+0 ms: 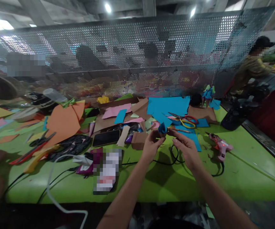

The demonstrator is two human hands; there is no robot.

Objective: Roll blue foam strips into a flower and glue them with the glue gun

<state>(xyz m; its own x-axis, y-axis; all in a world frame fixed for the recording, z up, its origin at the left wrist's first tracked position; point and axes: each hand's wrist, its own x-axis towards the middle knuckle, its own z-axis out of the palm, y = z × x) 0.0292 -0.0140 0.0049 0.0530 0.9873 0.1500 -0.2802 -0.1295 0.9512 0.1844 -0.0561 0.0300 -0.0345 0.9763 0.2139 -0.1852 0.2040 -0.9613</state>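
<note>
My left hand (152, 144) is closed around the base of a small curled piece of blue paper (162, 128), held upright above the table. My right hand (184, 145) is just to its right, thumb and forefinger apart, the forefinger's tip close to the curl. A thin brown stick (181, 130) shows behind the right fingers; whether they touch it is unclear. Beyond the hands are scissors with red and yellow handles (187, 121) on blue paper sheets (168, 105). A pink glue gun (221, 146) with a red light lies to the right.
On the green table (252, 171) are a phone (106, 138), orange paper (64, 122), a yellow-handled tool (40, 158) and a purple device (88, 163). A black cable (162, 163) runs beneath my hands. A perforated metal screen (128, 57) stands behind. Another person (252, 68) is at far right.
</note>
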